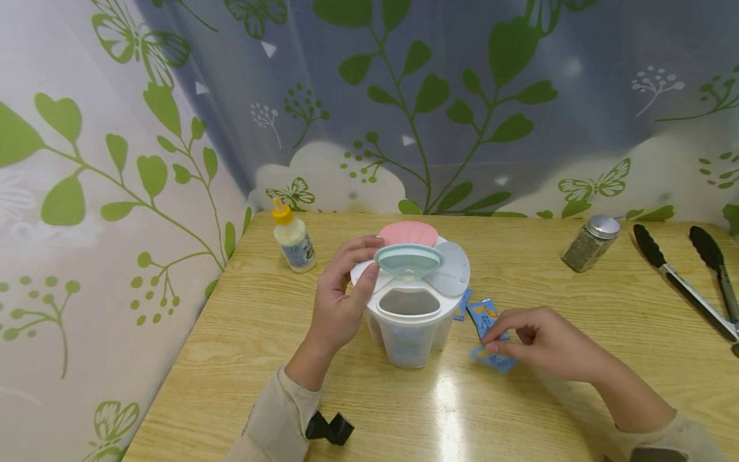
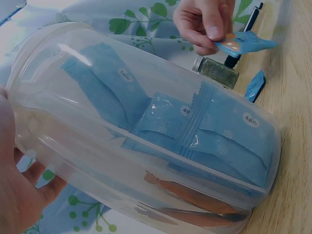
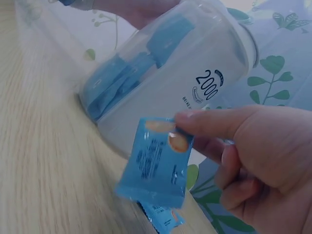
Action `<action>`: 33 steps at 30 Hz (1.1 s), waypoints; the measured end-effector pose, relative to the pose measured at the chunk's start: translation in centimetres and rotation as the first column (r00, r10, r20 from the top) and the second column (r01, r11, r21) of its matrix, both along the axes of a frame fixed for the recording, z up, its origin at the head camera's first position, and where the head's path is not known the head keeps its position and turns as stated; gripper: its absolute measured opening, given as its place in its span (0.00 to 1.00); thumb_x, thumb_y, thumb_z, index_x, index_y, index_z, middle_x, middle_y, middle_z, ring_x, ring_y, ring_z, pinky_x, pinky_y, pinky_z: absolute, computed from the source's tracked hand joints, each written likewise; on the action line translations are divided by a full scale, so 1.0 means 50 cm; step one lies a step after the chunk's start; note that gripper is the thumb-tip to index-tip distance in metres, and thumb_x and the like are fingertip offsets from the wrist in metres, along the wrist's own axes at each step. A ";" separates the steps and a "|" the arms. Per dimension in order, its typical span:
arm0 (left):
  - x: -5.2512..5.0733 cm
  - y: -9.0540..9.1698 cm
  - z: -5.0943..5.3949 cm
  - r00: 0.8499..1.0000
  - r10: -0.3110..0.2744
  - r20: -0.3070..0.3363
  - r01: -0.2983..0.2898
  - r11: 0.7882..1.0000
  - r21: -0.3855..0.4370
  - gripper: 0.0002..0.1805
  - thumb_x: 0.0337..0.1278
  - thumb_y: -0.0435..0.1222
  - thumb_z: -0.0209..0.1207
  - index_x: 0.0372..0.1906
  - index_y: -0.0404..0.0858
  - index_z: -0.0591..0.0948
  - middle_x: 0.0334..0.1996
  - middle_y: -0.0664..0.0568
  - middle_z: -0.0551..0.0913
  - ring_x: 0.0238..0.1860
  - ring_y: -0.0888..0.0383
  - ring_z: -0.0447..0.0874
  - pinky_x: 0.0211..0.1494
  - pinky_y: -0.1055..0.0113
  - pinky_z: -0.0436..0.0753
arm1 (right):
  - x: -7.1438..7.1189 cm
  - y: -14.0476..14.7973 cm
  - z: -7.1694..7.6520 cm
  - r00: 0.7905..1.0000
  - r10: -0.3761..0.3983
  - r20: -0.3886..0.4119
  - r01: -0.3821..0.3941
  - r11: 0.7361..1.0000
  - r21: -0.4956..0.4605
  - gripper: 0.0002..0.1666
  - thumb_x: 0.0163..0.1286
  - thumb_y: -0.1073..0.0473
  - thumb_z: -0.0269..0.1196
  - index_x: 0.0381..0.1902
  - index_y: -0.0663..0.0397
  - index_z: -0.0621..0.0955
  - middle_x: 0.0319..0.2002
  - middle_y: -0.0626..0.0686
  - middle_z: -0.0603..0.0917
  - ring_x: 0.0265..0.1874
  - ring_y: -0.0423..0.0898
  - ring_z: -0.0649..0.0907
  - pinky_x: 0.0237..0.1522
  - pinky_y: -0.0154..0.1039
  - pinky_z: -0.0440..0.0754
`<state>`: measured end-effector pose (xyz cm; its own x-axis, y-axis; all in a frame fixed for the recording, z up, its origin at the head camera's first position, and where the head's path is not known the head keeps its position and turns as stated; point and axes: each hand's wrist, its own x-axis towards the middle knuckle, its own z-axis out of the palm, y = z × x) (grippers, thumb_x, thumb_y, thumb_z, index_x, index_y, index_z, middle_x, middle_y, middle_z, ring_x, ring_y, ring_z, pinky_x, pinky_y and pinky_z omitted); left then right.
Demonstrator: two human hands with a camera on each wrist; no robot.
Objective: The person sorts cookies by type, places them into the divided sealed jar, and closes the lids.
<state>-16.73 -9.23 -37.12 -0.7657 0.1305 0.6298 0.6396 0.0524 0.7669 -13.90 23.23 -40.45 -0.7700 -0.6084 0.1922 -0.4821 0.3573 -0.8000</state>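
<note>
A clear canister (image 1: 407, 343) with a white sectioned lid (image 1: 381, 298) stands upright on the table. My left hand (image 1: 345, 292) grips the lid's left side, its thumb by the raised teal flap (image 1: 410, 260). Beneath that flap, the front opening is uncovered; the pink flap (image 1: 408, 233) and grey flap (image 1: 449, 269) lie flat. Through the wall, the left wrist view shows several blue packets (image 2: 234, 131) in one section and brown-wrapped pieces (image 2: 195, 195) in another. Right of the canister, my right hand (image 1: 545, 343) pinches a small blue snack packet (image 3: 158, 165) above the table.
More blue packets (image 1: 484, 313) lie on the wooden table (image 1: 242, 359) beside the canister. A glue bottle with a yellow cap (image 1: 296, 240) stands at back left. At the right are a jar of dried herbs (image 1: 590, 244) and black-tipped tongs (image 1: 687, 292).
</note>
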 end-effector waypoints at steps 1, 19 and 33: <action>0.000 0.000 0.000 1.000 0.000 0.001 0.000 1.000 0.000 0.11 0.68 0.31 0.54 0.49 0.30 0.81 0.58 0.41 0.79 0.65 0.50 0.75 0.62 0.65 0.79 | 0.001 -0.001 0.002 1.000 -0.008 0.008 0.008 1.000 -0.012 0.10 0.66 0.65 0.67 0.40 0.42 0.87 0.32 0.42 0.85 0.13 0.34 0.59 0.14 0.31 0.64; 0.001 0.000 -0.001 1.000 -0.005 -0.009 0.005 1.000 0.005 0.11 0.68 0.31 0.54 0.49 0.30 0.81 0.58 0.40 0.79 0.64 0.49 0.75 0.62 0.65 0.79 | 0.026 -0.023 0.053 0.982 -0.011 0.188 0.058 0.967 -0.248 0.10 0.68 0.73 0.61 0.41 0.56 0.85 0.24 0.42 0.78 0.14 0.49 0.58 0.11 0.39 0.60; 0.001 0.000 0.001 1.000 0.000 0.002 0.000 1.000 0.005 0.11 0.68 0.31 0.53 0.49 0.29 0.80 0.58 0.40 0.79 0.65 0.50 0.75 0.65 0.58 0.79 | 0.029 -0.057 0.106 0.994 0.088 0.063 -0.052 0.899 -0.434 0.23 0.62 0.83 0.58 0.44 0.54 0.86 0.38 0.44 0.86 0.18 0.47 0.65 0.11 0.38 0.60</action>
<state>-16.67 -9.21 -37.09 -0.7673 0.1268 0.6286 0.6378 0.0484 0.7687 -12.47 20.38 -35.17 -0.7521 -0.5325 0.3884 -0.4219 -0.0637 -0.9044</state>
